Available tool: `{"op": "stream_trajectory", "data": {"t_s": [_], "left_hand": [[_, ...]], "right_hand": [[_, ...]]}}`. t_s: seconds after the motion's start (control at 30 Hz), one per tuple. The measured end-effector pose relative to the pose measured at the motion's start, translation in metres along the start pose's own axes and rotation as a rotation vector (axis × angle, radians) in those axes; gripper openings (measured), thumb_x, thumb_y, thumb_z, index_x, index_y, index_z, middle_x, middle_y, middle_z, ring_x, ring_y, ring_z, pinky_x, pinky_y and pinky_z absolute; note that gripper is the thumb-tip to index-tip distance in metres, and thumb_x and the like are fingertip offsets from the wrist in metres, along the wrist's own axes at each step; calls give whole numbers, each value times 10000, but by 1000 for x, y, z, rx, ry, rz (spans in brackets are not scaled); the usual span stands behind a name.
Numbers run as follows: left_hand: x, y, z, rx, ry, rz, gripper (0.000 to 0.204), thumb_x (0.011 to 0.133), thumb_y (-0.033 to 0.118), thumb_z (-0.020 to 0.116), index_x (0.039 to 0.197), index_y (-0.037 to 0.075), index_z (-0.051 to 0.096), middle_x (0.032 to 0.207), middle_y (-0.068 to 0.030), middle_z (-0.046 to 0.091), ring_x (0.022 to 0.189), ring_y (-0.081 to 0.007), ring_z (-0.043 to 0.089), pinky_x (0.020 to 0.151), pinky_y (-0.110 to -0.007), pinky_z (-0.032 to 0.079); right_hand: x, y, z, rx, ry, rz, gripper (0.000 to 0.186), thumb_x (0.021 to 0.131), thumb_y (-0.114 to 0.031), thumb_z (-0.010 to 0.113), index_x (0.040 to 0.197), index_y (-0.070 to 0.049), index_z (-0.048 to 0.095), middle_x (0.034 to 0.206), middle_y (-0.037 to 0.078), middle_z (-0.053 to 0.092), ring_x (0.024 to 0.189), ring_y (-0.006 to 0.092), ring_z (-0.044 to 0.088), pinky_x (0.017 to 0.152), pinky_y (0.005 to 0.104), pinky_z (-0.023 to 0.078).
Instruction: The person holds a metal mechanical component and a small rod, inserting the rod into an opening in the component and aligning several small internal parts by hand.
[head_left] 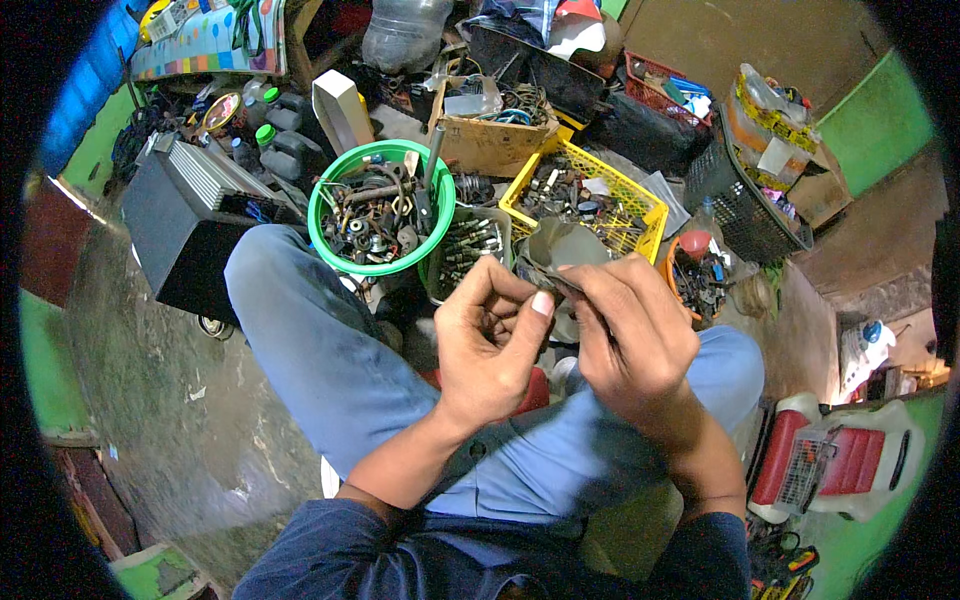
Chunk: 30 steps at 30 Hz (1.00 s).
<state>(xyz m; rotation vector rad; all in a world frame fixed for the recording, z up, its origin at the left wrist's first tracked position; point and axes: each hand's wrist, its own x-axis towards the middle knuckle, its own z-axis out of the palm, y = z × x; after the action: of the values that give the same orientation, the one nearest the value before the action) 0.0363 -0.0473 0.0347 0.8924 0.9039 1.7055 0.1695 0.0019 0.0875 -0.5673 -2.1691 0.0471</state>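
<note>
My left hand (pixel 485 355) is in the centre, thumb and forefinger pinched on a thin, curled grey sheet (pixel 555 240). My right hand (pixel 635 340) holds the same sheet from the right, fingertips close to the left thumb; whether anything small lies between them is too small to tell. Just behind them sit a green tray of small cylindrical metal parts (pixel 470 250) and a yellow plastic crate (pixel 652 218) of mixed parts. A green basin (pixel 327 247) full of metal pieces stands to the left of the tray. My jeans-clad legs are spread below and beside my hands.
A black metal case (pixel 170 240) and plastic jugs (pixel 285 155) are at left. A cardboard box (pixel 485 148), a black basket (pixel 740 200) and an orange bucket (pixel 682 290) surround the work area. A red-and-white padded plastic object (pixel 800 460) lies at lower right.
</note>
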Motion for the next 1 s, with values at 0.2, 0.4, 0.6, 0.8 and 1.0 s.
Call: {"op": "stream_trajectory", "data": {"t_s": [0.2,0.4,0.6,0.8,1.0], "left_hand": [[0,2,0,26,16,21,154,941,82,631,889,30,496,692,25,562,593,16,447,502,-160,329],[4,4,-3,-9,12,-24,160,940,93,636,888,22,502,695,-1,589,582,9,465,492,-162,334],[4,1,-5,-46,-11,-25,162,944,97,629,889,21,497,679,-9,591,565,2,480,480,-166,346],[5,1,-4,-25,-2,-43,170,940,116,621,894,32,480,664,-27,581,527,-32,491,451,-189,362],[5,3,-5,-65,-15,-45,152,946,96,616,898,24,491,665,-16,588,540,-9,484,462,-177,349]], "right_hand": [[-1,-1,0,0,6,16,274,698,130,676,962,66,640,776,144,595,651,282,607,566,363,500],[2,1,-2,33,128,82,226,736,121,687,949,52,657,782,149,627,653,273,633,576,343,513],[1,-4,-4,73,151,198,156,777,102,701,915,47,654,779,149,636,655,253,638,568,332,505],[-1,-2,-5,73,107,143,167,759,97,715,905,41,658,769,142,632,657,252,641,566,329,504],[-3,-3,-4,75,85,135,181,750,93,717,912,29,664,764,136,627,655,254,642,563,335,505]]}}
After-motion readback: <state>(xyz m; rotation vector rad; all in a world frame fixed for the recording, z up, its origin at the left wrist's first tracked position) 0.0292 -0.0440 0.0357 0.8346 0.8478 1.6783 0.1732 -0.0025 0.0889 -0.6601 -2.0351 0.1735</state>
